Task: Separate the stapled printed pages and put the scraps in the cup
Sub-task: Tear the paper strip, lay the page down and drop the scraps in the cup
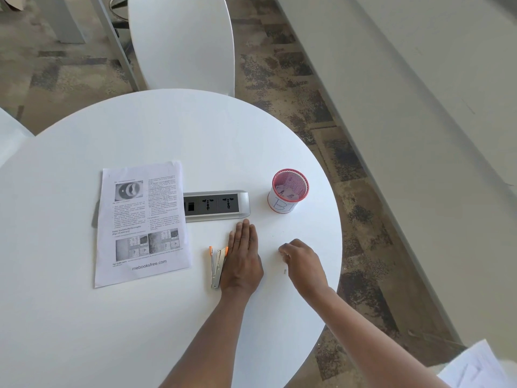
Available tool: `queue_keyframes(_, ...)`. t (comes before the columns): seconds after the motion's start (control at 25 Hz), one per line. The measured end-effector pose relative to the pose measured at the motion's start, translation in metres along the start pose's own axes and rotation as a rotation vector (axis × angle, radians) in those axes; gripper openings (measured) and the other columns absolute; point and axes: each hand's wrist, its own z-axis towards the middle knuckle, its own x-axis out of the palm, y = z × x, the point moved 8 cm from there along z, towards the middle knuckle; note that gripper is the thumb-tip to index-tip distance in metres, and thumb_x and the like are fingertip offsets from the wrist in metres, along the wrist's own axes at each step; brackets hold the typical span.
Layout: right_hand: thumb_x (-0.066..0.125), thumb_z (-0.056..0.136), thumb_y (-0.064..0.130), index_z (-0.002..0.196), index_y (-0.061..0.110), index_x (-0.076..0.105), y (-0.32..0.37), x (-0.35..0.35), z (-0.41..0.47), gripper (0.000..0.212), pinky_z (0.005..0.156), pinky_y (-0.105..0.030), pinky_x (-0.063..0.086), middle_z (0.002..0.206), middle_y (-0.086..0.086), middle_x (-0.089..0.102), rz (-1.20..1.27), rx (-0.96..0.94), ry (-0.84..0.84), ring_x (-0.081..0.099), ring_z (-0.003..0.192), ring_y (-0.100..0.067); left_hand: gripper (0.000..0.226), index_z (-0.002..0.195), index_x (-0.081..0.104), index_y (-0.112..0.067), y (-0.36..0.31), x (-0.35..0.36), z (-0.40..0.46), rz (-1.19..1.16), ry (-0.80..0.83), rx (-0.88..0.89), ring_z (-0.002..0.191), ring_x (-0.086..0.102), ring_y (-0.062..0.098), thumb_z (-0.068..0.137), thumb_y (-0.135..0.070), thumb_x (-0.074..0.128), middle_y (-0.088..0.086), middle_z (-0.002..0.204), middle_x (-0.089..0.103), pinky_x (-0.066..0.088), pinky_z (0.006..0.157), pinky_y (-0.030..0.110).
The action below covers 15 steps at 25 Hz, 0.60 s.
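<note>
One round white table carries everything. Left of the power strip and covering its left end lie the printed pages, well away from both hands. Right of the strip stands the pink mesh cup with scraps inside. Below the strip, the left hand lies flat, fingers straight, beside the stapler. The right hand hovers with curled fingers; whether it pinches anything cannot be told. A small staple lies beneath it.
</note>
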Motion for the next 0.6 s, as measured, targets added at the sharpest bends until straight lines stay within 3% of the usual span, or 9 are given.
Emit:
queue_keyframes(0.2, 0.053, 0.075, -0.01, 0.075, 0.005, 0.056, 0.014, 0.005, 0.006, 0.015, 0.05, -0.036, 0.032, 0.075, -0.008, 0.05, -0.111, -0.011, 0.008, 0.04, 0.063, -0.026, 0.065, 0.148, 0.037, 0.001, 0.0, 0.001, 0.002, 0.0, -0.008, 0.006, 0.149, 0.027, 0.033, 0.085, -0.011, 0.025, 0.018, 0.158, 0.033, 0.018, 0.119, 0.044)
queue_keyframes(0.44, 0.048, 0.07, -0.011, 0.076, 0.004, 0.059, 0.013, 0.009, 0.012, 0.019, 0.054, -0.043, 0.046, 0.076, -0.01, 0.055, -0.132, -0.002, 0.058, 0.053, 0.065, -0.033, 0.065, 0.148, 0.038, 0.001, -0.001, -0.002, 0.001, -0.002, -0.01, 0.006, 0.148, 0.029, 0.033, 0.085, -0.011, 0.024, 0.018, 0.158, 0.034, 0.016, 0.12, 0.043)
queue_keyframes(0.6, 0.048, 0.071, -0.007, 0.076, 0.01, 0.069, 0.002, -0.012, 0.023, 0.027, 0.055, -0.03, 0.046, 0.075, -0.002, 0.067, 0.126, 0.121, -0.021, 0.06, 0.066, -0.024, 0.065, 0.149, 0.036, 0.0, -0.001, -0.001, 0.001, -0.015, -0.015, 0.002, 0.149, 0.025, 0.032, 0.086, -0.012, 0.026, 0.017, 0.159, 0.031, 0.017, 0.121, 0.043)
